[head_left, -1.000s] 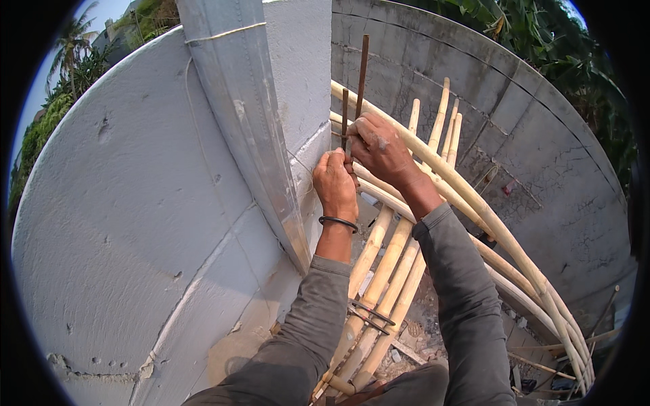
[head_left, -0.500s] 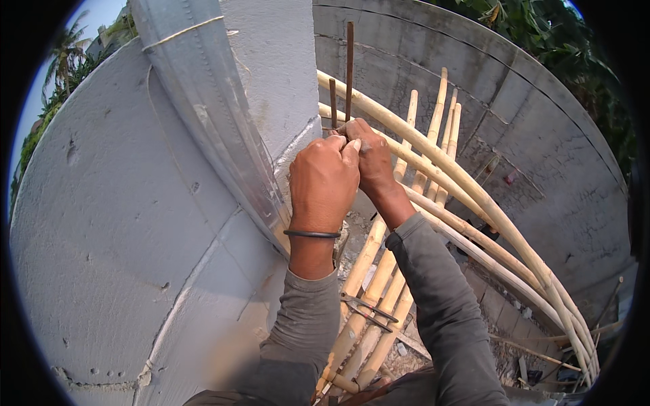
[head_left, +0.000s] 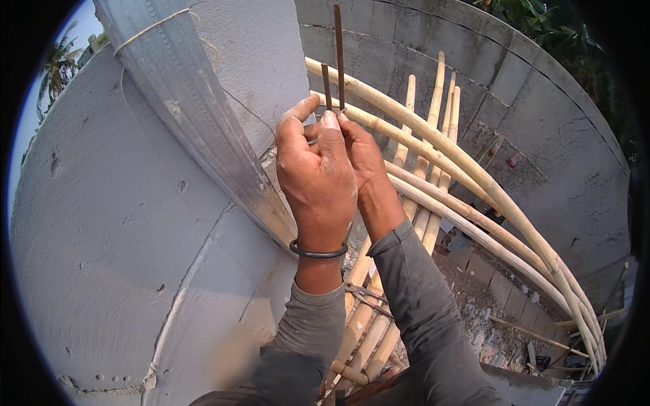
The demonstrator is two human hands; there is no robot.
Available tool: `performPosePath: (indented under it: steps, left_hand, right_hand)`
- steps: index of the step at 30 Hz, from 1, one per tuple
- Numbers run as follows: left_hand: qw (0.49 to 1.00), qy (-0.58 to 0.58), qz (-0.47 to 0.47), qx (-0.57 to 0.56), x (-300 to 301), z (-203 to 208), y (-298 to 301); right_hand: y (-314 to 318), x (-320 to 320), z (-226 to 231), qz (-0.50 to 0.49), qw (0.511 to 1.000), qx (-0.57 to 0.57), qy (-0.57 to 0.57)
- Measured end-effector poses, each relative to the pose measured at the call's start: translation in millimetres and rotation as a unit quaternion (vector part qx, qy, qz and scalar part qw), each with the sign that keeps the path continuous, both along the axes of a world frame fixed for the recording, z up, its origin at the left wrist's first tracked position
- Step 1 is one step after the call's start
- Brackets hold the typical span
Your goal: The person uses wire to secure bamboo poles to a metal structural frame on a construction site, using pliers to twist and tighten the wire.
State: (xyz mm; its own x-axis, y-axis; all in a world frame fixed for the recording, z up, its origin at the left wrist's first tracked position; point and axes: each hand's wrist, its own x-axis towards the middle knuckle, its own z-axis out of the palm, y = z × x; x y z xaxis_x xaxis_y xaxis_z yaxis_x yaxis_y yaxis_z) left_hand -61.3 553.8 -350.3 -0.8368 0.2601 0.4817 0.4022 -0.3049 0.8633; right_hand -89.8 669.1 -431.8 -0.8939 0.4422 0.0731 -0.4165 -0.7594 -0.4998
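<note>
Two rusty steel rods stand upright just beyond my hands, a tall rod (head_left: 339,54) and a shorter rod (head_left: 326,88). My left hand (head_left: 315,169) is in front of them with its index finger bent over and apart from the raised thumb; its other fingers are half curled. The tips of my right hand (head_left: 369,162) pinch together at the foot of the tall rod. What they hold is too small and covered to make out. Below my wrists, a pair of pincers (head_left: 369,298) lies across the bamboo poles (head_left: 369,318).
On the left rises a grey plastered wall (head_left: 122,223) with a metal channel (head_left: 196,101) slanting along it. Long bent bamboo poles (head_left: 467,169) sweep from behind the rods to the lower right. Rubble (head_left: 481,331) lies far below. A curved-looking concrete wall (head_left: 555,162) stands behind.
My left hand has loosened from a tight pinch, its index finger lifting away from the thumb. My right hand has turned, its fingertips still at the rods. The view has shifted slightly.
</note>
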Motion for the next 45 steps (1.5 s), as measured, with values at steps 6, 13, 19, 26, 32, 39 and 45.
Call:
performPosePath:
  steps: [6,13,19,26,32,39,45]
  left_hand:
    - [0.995,0.081,-0.002,-0.057,2.3,-36.7,34.5]
    - [0.990,-0.042,-0.107,0.086,10.1,-69.7,37.1]
    - [0.853,-0.469,-0.144,0.177,-15.0,-109.4,68.9]
    - [0.774,-0.471,-0.292,0.305,-36.4,-120.6,79.4]
    - [0.677,-0.410,-0.425,0.438,-47.7,-104.8,90.0]
    - [0.675,-0.403,-0.453,0.420,-42.2,-109.3,100.9]
    - [0.715,-0.398,-0.440,0.370,-87.5,-119.4,88.6]
  right_hand:
    - [53.5,111.2,-107.3,-0.060,0.807,0.441,-0.388]
    - [-26.3,225.1,-269.8,0.288,0.520,0.669,-0.446]
    - [-99.6,265.7,-315.4,0.067,0.305,0.853,-0.419]
    - [-29.1,233.3,-279.5,0.247,0.752,0.298,-0.533]
    - [19.5,193.5,-112.0,0.046,0.891,0.290,-0.347]
    - [31.4,185.9,33.3,-0.093,0.746,0.528,-0.395]
    - [4.3,167.8,-6.3,-0.088,0.815,0.485,-0.303]
